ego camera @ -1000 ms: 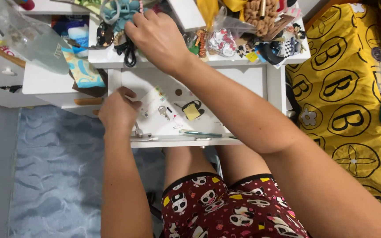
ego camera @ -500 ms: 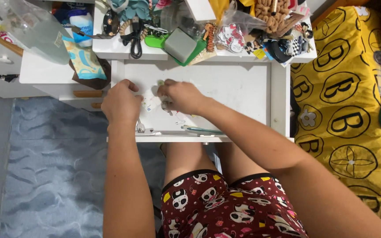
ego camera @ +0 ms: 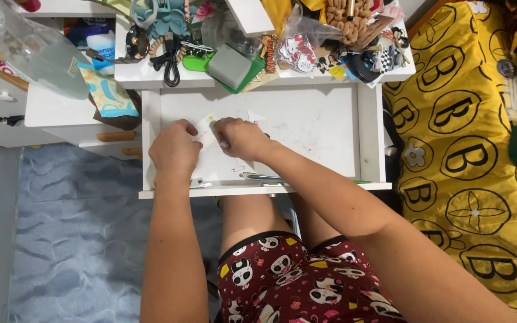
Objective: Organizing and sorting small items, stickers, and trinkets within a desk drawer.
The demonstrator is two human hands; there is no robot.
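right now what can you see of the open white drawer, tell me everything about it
The open white drawer is a shallow tray that looks like painted wood, pulled out level over the person's lap. Its floor is mostly bare on the right side and faintly smudged. The left hand and right hand rest inside it on a small white card, with other small items beneath them hidden. A thin teal pen lies along the front wall.

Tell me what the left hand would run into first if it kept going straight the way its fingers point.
The left hand points up and slightly right across the open white drawer. It would probably first meet the small white card at its fingertips, then the drawer's back wall; depth is unclear.
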